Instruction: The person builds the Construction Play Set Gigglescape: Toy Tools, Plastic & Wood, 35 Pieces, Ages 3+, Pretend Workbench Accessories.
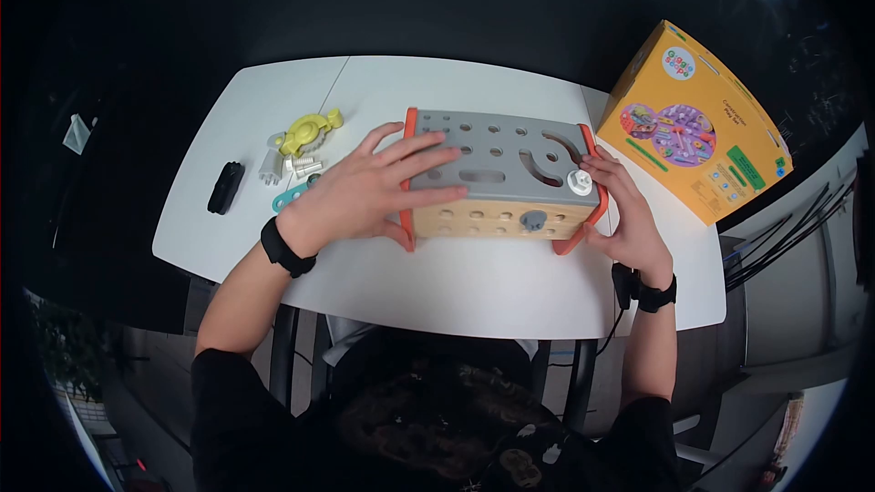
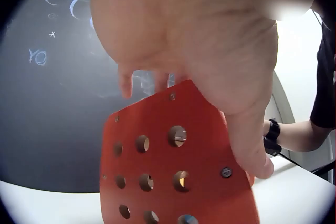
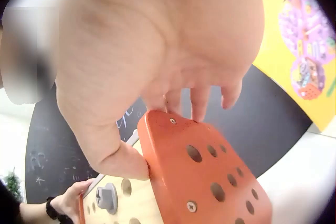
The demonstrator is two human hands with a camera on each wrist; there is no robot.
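Observation:
A toy workbench (image 1: 497, 184) with a grey slotted top, pale wooden front and orange end panels stands on the table. My left hand (image 1: 383, 178) holds its left end, fingers spread over the top and thumb down at the front edge of the orange panel (image 2: 157, 161). At the opposite end, my right hand (image 1: 629, 210) grips the other panel (image 3: 210, 166), thumb at the front and fingers over the upper edge. Beside that hand a white bolt (image 1: 580, 182) sits in the top. A grey bolt head (image 3: 106, 199) sticks out of the wooden front.
Left of the workbench lie a yellow toy piece (image 1: 308, 132), grey and white pieces (image 1: 272, 167), a teal strip (image 1: 290, 196) and a black item (image 1: 226, 188). An orange-yellow play set box (image 1: 697, 123) stands at the back right. Black cables (image 1: 788, 232) hang beyond the table's right side.

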